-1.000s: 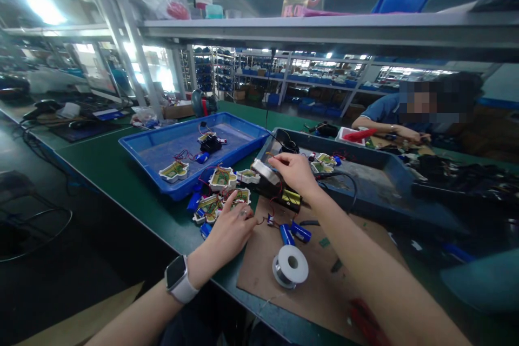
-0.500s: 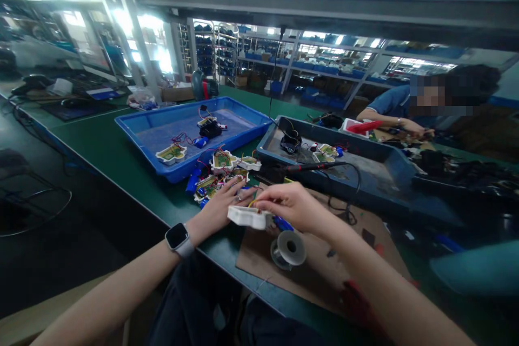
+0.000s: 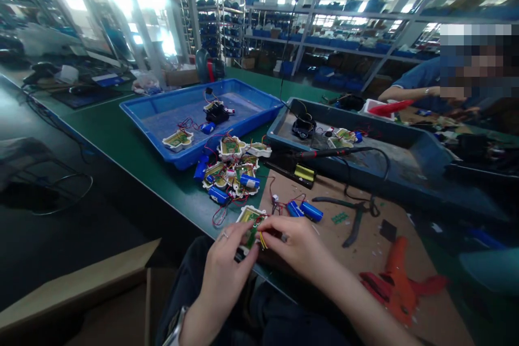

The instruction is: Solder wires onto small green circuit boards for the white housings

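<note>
My left hand is closed on the edge of a white plastic housing with a green circuit board inside, held at the table's near edge. With thumb and forefinger, my right hand pinches short yellow wires over the board. The wires' far ends are hidden by my fingers. Just beyond my right hand lie blue cylindrical batteries with red and black leads. Farther off to the left is a pile of similar housings with boards and batteries.
A blue tray and a darker tray hold parts. A soldering iron lies across the dark tray's near rim. On the cardboard are pliers and an orange-red tool. A co-worker's arm is at far right.
My left hand has come back from the pile to the housing. The housing has tilted, so its board now faces up. The solder spool no longer shows, and the view has dipped.
</note>
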Demonstrator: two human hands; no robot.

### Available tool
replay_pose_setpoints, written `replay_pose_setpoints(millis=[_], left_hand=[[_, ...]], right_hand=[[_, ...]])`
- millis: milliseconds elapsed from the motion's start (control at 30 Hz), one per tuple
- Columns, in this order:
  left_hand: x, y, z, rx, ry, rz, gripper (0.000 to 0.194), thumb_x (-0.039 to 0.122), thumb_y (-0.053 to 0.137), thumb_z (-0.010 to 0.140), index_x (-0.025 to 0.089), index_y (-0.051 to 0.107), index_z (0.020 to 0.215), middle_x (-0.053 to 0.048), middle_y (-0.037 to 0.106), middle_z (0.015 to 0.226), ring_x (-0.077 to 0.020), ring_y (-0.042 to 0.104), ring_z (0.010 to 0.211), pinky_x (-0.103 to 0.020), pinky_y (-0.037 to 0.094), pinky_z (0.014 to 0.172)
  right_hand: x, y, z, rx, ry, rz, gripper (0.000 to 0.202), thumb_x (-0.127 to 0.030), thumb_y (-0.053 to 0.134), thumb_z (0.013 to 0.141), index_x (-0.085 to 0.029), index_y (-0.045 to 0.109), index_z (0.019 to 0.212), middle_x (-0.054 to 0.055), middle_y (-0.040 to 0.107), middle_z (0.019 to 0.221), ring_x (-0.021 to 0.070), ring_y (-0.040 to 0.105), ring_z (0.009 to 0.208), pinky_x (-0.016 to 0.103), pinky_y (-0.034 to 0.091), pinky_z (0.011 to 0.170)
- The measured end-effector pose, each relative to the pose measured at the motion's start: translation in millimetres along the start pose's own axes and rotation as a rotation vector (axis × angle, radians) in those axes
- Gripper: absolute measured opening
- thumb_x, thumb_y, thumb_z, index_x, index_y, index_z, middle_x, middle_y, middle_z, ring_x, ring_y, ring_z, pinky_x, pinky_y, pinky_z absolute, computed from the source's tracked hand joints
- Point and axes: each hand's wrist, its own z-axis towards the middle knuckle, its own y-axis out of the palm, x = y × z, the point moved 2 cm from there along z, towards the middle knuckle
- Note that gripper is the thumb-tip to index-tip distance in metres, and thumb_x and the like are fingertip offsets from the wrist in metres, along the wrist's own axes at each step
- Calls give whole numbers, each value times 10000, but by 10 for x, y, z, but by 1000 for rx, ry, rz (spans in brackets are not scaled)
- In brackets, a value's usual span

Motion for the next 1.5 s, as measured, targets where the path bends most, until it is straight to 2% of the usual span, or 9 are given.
replay_pose_setpoints(millis=[100, 267, 467, 833, 967, 1033, 1100, 1300, 1500], left_hand=[[20, 149, 23, 25, -1, 49, 269, 136, 535, 833, 237, 654, 1052, -35, 721, 939, -236, 619, 917, -412, 463, 813], [-34, 213, 86, -25, 7, -34, 211, 124, 546, 843, 241, 680, 957, 0, 731, 862, -207, 618, 859, -421, 383, 841], [-16, 221, 146, -27, -36, -88, 130, 215, 559, 884, 239, 684, 907, -15, 726, 887, -202, 625, 868, -415, 377, 845], [-27, 374, 271, -33, 26, -249, 184, 259, 511, 917, 209, 674, 847, -18, 703, 772, -174, 629, 775, -354, 465, 780], [-20, 384, 328, 9, 7, -240, 141, 218, 541, 901, 200, 668, 842, -20, 706, 794, -174, 632, 791, -342, 469, 785], [-9, 370, 330, 41, -4, -225, 122, 192, 546, 895, 193, 663, 858, -28, 709, 819, -173, 637, 808, -333, 477, 782], [3, 348, 310, 62, 8, -210, 112, 166, 550, 888, 191, 659, 888, -30, 711, 845, -169, 642, 828, -323, 488, 784], [-27, 265, 248, 90, 166, -121, 126, 111, 608, 842, 203, 669, 902, -11, 729, 869, -160, 656, 842, -350, 471, 860], [-62, 215, 245, 140, 269, -19, 128, 123, 619, 839, 208, 671, 919, -11, 734, 887, -158, 670, 830, -357, 469, 861]], right_hand=[[-30, 1, -90, 45, -22, 47, 80, -178, 614, 845, -214, 686, 842, -24, 712, 827, 111, 659, 750, 212, 479, 675], [-14, -6, -169, 204, -43, 43, 121, -201, 570, 882, -207, 690, 897, 22, 683, 868, 146, 616, 819, 275, 465, 728], [34, -49, -170, 373, -3, 42, 96, -255, 611, 860, -233, 703, 842, 21, 635, 773, 168, 554, 786, 327, 401, 727], [76, -186, -128, 298, 86, 274, 162, -284, 644, 811, -211, 684, 672, -8, 610, 656, 120, 569, 638, 257, 438, 598], [133, -248, -153, 480, 95, 289, 233, -326, 552, 876, -206, 651, 703, -2, 607, 679, 121, 579, 644, 253, 455, 581], [154, -281, -186, 586, 98, 246, 204, -299, 538, 890, -212, 644, 738, 1, 611, 721, 125, 582, 695, 267, 462, 637], [166, -294, -219, 621, 89, 174, 131, -257, 582, 866, -219, 655, 764, 3, 622, 764, 133, 585, 747, 282, 458, 694], [204, -266, -320, 570, 27, -48, 88, -204, 575, 870, -222, 659, 890, 17, 660, 867, 157, 589, 840, 320, 436, 768], [135, -174, -322, 347, -143, -186, 140, -188, 598, 864, -229, 657, 983, 0, 666, 881, 157, 567, 824, 314, 412, 742]])
